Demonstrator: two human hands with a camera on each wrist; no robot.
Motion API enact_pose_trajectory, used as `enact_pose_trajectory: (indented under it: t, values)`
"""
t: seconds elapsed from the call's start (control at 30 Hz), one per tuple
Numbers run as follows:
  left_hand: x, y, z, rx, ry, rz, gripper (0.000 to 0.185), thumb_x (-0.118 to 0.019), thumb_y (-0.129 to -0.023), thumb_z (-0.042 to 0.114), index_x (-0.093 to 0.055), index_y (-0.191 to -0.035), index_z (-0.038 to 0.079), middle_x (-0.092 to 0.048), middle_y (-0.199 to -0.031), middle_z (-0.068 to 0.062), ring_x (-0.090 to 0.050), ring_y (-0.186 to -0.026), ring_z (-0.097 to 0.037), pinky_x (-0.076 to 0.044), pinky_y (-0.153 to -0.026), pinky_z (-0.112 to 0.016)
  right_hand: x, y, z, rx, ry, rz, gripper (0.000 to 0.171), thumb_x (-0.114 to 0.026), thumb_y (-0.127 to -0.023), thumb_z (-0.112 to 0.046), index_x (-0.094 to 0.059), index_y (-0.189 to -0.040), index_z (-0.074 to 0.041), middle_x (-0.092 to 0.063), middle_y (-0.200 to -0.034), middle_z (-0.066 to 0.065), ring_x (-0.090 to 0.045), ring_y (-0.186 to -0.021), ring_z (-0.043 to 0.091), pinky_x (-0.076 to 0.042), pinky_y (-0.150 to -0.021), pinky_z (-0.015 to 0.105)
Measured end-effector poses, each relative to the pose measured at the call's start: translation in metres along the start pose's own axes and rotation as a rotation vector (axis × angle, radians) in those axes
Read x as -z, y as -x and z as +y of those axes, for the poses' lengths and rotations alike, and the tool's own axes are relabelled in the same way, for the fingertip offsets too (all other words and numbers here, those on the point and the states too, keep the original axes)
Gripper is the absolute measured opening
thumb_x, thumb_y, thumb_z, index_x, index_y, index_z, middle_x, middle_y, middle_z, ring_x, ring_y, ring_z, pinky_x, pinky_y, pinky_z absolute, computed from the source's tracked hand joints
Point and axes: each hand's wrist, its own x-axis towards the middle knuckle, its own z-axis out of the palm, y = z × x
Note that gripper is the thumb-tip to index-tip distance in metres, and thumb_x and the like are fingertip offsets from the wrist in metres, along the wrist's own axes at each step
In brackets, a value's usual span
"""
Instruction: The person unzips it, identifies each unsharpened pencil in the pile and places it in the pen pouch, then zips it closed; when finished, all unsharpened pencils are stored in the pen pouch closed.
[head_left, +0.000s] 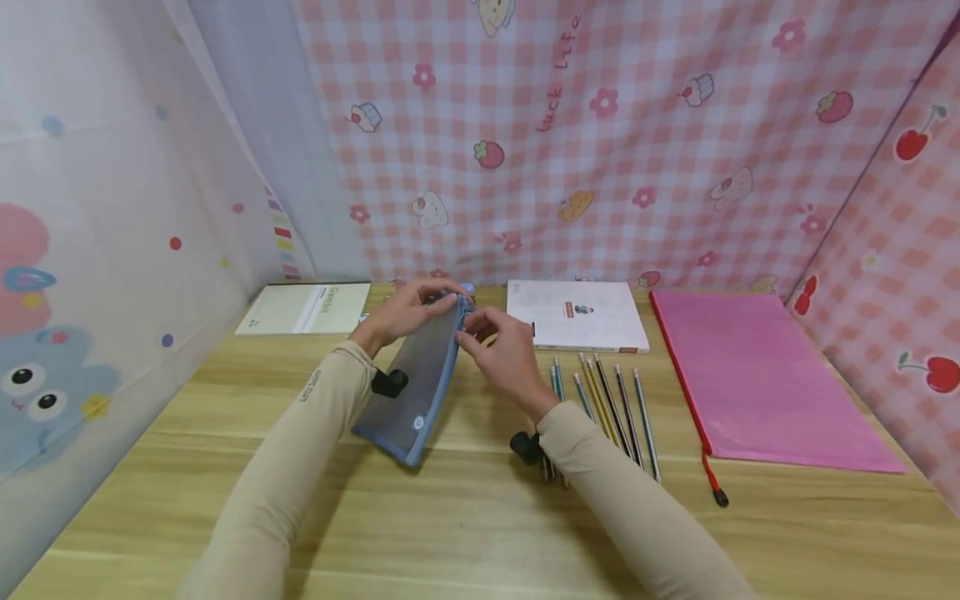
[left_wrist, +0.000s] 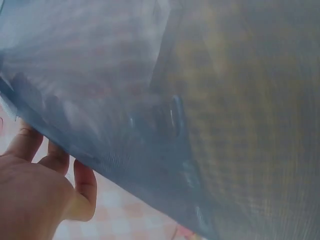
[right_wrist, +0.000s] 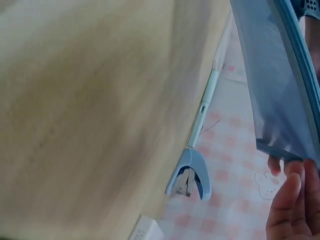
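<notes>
A grey mesh zipper pouch (head_left: 411, 375) with blue edging is tilted over the table, its lower end toward the person. My left hand (head_left: 408, 310) holds its upper end, with the thumb on the near side. In the left wrist view the mesh fills most of the frame and the left fingers (left_wrist: 86, 187) curl at its edge. With thumb and fingertips, my right hand (head_left: 504, 346) pinches the upper corner by the blue zip. The right wrist view shows the right hand (right_wrist: 295, 205) at that corner of the pouch (right_wrist: 272, 80). Whether the zip is closed is unclear.
Several pencils (head_left: 601, 400) lie under and beside the right forearm. Behind them is a white book (head_left: 555, 317); a pink zipper folder (head_left: 765, 375) lies right. A pale green notebook (head_left: 277, 308) sits back left. Behind the pouch stands a blue stapler (right_wrist: 192, 172).
</notes>
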Motion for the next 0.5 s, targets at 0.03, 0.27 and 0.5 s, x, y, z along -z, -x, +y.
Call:
enact_pose_trajectory:
  t: [0.03, 0.27, 0.5]
  values:
    - [0.000, -0.001, -0.001, 0.008, 0.018, 0.011, 0.027, -0.052, -0.104, 0.015, -0.066, -0.122, 0.000, -0.061, -0.129, -0.016, -0.057, -0.116, -0.023, -0.045, -0.098, -0.039, 0.000, -0.002, 0.000, 0.003, 0.017, -0.009, 0.011, -0.072, -0.092, -0.016, -0.069, -0.099, -0.007, -0.073, -0.095, 0.010, -0.069, -0.083, 0.020, -0.058, -0.074, 0.029]
    - [-0.002, -0.004, -0.007, 0.075, 0.067, 0.062, 0.026, -0.052, -0.104, 0.014, -0.064, -0.121, -0.002, -0.059, -0.124, -0.012, -0.054, -0.107, -0.017, -0.042, -0.090, -0.030, 0.001, -0.012, 0.002, 0.015, 0.129, -0.122, 0.009, -0.070, -0.094, -0.018, -0.065, -0.094, -0.010, -0.071, -0.091, 0.007, -0.068, -0.082, 0.019, -0.056, -0.074, 0.030]
    - [0.005, -0.008, -0.015, 0.164, 0.219, 0.157, 0.018, -0.050, -0.106, 0.019, -0.065, -0.113, 0.011, -0.062, -0.105, 0.008, -0.053, -0.100, -0.013, -0.040, -0.092, -0.032, 0.002, -0.003, 0.000, 0.005, 0.149, -0.243, 0.017, -0.069, -0.095, -0.020, -0.067, -0.080, -0.013, -0.067, -0.079, 0.002, -0.064, -0.076, 0.012, -0.052, -0.070, 0.026]
